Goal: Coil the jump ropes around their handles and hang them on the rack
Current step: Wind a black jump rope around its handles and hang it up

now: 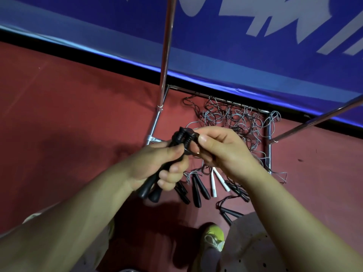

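My left hand grips a pair of black jump rope handles held together, their butt ends pointing down and left. Black cord is wound in tight turns around the handles' upper ends. My right hand pinches the cord at that coil with thumb and fingers. Below my hands, a tangled heap of grey and black ropes lies on the red floor inside the base of the metal rack. Several loose black handles and two white handles lie at the heap's near edge.
The rack's chrome upright pole rises at centre, and a second chrome bar slants in from the right. A blue banner with white lettering runs along the wall behind. My yellow-green shoe stands on the floor near the handles.
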Available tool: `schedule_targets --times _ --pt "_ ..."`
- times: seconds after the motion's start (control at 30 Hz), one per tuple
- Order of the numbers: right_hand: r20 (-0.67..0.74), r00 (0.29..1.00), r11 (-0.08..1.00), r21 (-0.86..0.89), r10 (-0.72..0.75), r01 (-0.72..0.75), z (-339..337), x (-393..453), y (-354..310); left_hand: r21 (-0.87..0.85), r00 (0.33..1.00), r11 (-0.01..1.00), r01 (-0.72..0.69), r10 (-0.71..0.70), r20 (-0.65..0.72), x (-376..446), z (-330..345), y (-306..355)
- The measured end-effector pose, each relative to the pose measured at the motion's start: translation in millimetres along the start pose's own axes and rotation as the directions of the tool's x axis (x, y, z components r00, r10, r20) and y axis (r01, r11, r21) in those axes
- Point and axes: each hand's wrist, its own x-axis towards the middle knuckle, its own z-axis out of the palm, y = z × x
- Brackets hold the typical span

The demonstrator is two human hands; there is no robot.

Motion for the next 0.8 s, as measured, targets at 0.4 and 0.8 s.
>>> schedule_targets --times 0.4,0.8 --pt "-0.355 0.933 0.945 -0.321 -0.067 -0.054 6 2 18 0.343 0.866 0.938 0.044 0.136 -0.481 12 7 -3" --pt "-0.397 0.918 0.848 -0.488 -0.007 -0.204 26 3 21 0.542 0.760 0.837 0.081 0.300 -0.576 17 2 -5"
